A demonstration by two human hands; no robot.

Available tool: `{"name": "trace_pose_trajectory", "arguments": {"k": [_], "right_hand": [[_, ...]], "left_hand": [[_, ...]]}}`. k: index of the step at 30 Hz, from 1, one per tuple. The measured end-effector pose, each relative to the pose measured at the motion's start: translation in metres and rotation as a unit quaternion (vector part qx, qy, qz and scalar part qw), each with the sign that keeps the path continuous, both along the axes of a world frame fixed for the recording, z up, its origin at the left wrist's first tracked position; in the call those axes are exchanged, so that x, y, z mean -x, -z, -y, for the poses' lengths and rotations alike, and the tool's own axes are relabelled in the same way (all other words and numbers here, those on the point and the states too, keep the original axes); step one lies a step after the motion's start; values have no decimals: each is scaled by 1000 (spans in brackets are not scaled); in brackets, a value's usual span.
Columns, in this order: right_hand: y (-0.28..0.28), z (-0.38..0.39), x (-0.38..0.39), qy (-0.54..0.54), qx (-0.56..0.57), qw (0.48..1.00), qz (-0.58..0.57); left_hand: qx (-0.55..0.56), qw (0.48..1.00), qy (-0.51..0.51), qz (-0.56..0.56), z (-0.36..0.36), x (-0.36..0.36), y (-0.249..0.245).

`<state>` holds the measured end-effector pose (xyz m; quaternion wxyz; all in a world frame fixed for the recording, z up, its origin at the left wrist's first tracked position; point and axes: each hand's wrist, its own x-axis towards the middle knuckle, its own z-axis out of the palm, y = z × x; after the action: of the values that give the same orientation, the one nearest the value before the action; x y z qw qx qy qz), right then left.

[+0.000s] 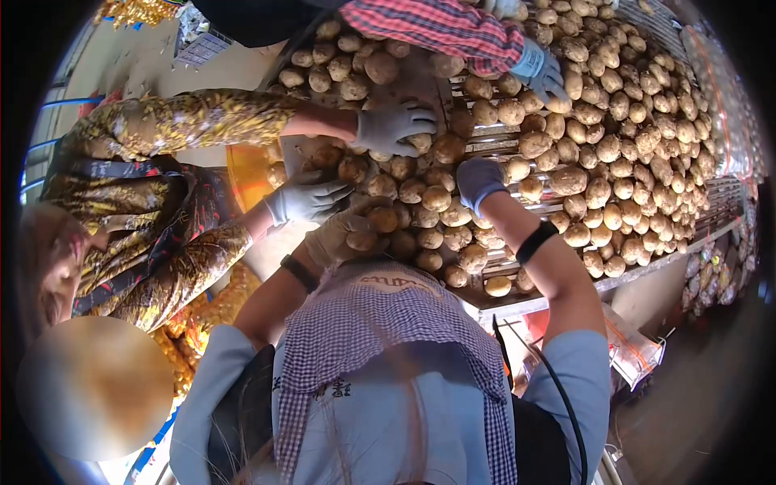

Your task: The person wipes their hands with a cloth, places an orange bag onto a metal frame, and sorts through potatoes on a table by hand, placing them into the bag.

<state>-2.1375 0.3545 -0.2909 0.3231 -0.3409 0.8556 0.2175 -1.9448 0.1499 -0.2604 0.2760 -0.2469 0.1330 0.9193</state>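
In the head view, my left hand (330, 240), in a pale glove, curls around a potato (361, 241) low on the left side of the sorting surface. A second potato (382, 219) lies against its fingers. My right hand (480, 183), in a bluish-purple glove, reaches in among the potatoes over the slatted rack. Its fingers are bent and pressed together, and whatever is under them is hidden. Just right of it sits a loose potato (517, 168). Brown, soil-marked potatoes (436, 199) lie between my two hands.
A large heap of potatoes (622, 145) covers the metal slats (493, 145) on the right. At left, a co-worker's two grey-gloved hands (396, 128) are among the potatoes. Another co-worker's gloved hand (543, 73) reaches in from the top. Filled bags (723, 105) stand at the right edge.
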Motion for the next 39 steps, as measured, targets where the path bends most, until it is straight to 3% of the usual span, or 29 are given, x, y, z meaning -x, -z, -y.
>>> {"name": "trace_pose_trajectory", "arguments": {"k": [2,4,6,8,9,10,11,12,15,16,17,18,19,20,21,22,24,25,28,30,31,33,34,35,36,37,38,39], "right_hand": [[-12,5,8,-19,-9,999,29],[-15,-10,18,-30,153,987,46],[-11,-19,14,-6,159,985,72],[-13,-38,-4,180,369,901,136],[-16,-43,-10,312,431,800,276],[-10,-47,-22,313,432,800,274],[4,-53,-36,376,540,611,440],[-6,-49,-52,408,609,373,569],[-46,-33,-114,503,618,103,596],[-62,-22,-131,544,611,36,574],[-54,-16,-147,514,637,1,574],[-42,-10,-165,482,664,-32,570],[-37,6,-183,597,644,-54,475],[-24,12,-200,599,660,-67,449],[-1,15,-221,542,727,-71,415],[25,22,-239,477,766,-155,403],[59,37,-269,300,803,-324,400],[63,35,-286,331,801,-319,382],[-5,23,-300,415,789,-298,342],[-33,7,-320,464,782,-280,309],[-27,3,-334,457,802,-266,277],[-42,-8,-361,442,804,-303,257],[-51,-16,-378,437,802,-327,243],[-43,-27,-401,415,816,-319,247],[-35,-42,-424,395,829,-307,250],[-39,-56,-449,352,844,-329,237],[-43,-69,-478,307,858,-346,224],[-13,-80,-516,228,864,-402,199]], "left_hand": [[17,1000,1,14,0,-4,-12],[33,999,-8,20,1,-12,-12],[44,999,-19,21,0,-19,-13],[65,996,-48,23,-2,-24,-13],[65,996,-49,21,-2,-26,-13],[122,991,-35,-29,-2,-27,-14],[179,980,-18,-80,0,-26,-15],[234,963,2,-132,2,-24,-17],[327,910,72,-244,-2,-10,-20],[215,963,28,-160,-10,0,-19],[101,993,-12,-67,-19,7,-19],[95,993,17,-70,-26,10,-21],[349,893,19,-282,-35,12,-27],[548,689,4,-475,-46,14,-35],[593,592,-10,-546,-57,12,-50],[564,578,60,-587,-62,6,-43],[556,499,74,-661,-73,-13,-30],[543,465,77,-695,-76,-22,-21],[566,349,181,-724,-85,-30,-48],[540,332,244,-734,-97,-47,-41],[535,295,272,-744,-105,-55,-46],[515,230,293,-772,-125,-73,-54],[487,224,302,-788,-139,-85,-65],[469,202,290,-809,-152,-102,-67],[424,222,286,-830,-169,-116,-70],[364,303,273,-837,-184,-133,-63],[338,317,269,-844,-196,-153,-59],[293,342,268,-852,-210,-173,-50]]}}
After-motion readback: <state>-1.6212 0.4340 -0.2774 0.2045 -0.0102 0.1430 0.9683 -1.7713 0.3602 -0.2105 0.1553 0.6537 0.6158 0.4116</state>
